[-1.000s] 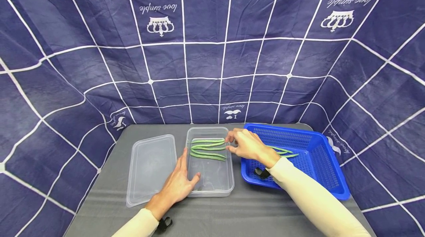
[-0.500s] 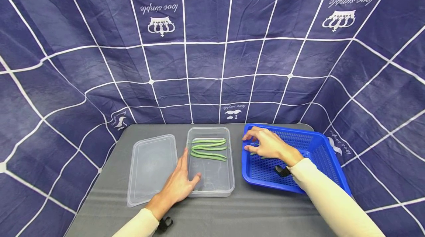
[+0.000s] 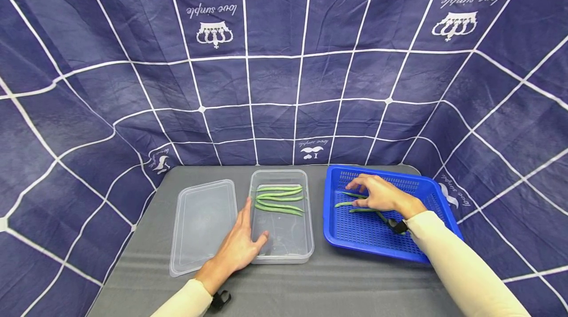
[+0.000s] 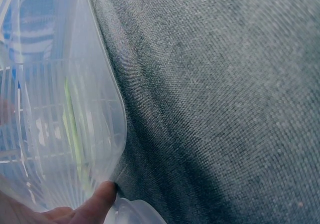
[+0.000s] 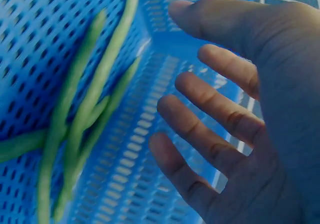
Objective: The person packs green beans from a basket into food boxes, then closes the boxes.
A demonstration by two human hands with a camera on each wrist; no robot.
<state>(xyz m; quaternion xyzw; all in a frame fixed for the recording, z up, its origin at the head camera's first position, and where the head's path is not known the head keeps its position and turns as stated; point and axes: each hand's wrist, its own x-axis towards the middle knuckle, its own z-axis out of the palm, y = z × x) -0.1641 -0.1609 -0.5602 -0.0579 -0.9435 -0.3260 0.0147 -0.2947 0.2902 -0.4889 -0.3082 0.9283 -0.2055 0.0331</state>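
My left hand (image 3: 239, 240) rests along the left side of a clear plastic container (image 3: 284, 243), fingers straight and thumb over the near left part of its rim. Several green beans (image 3: 277, 193) lie side by side across the container's far half. Over the blue basket (image 3: 377, 243), my right hand (image 3: 379, 193) hovers with its fingers spread and loosely bent, holding nothing. Close beside it in the right wrist view, several more green beans (image 5: 95, 97) lie crossed on the basket floor. From the head view, the right hand partly covers these beans.
A translucent lid (image 3: 204, 228) lies flat on the grey table cover (image 3: 284, 290), left of the container. Raised side walls surround the basket at the right. A blue gridded cloth (image 3: 275, 80) hangs behind and at both sides of the table.
My right hand has moved right, from the container's right rim to above the beans in the basket. My left hand has stayed in place at the container.
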